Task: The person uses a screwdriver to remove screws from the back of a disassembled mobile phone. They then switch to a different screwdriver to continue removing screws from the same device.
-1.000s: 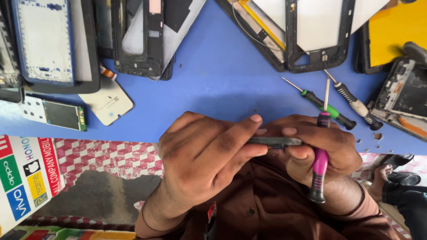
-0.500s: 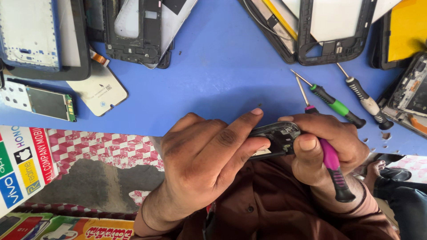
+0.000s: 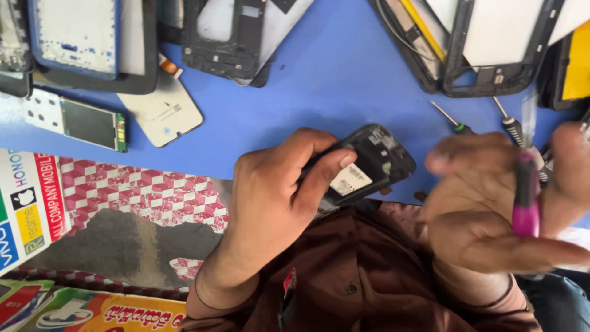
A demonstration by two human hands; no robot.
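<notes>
My left hand (image 3: 276, 197) grips a small black phone (image 3: 369, 163) with its back cover off, tilted so the open back and a white label face up. My right hand (image 3: 491, 209) is blurred, a little to the right of the phone and apart from it. It holds a pink-handled screwdriver (image 3: 527, 197) upright between the fingers. Both hands hover over the near edge of the blue table (image 3: 344, 80).
Two more screwdrivers (image 3: 455, 123) lie on the blue table behind my right hand. Black phone frames (image 3: 485, 61) and open housings (image 3: 227, 37) line the far side. A small circuit board with a screen (image 3: 77, 120) and a white flat part (image 3: 163, 110) lie at left.
My right hand has let go of the phone and pulled away to the right with the pink screwdriver. My left hand alone now holds the phone, turned with its open back up.
</notes>
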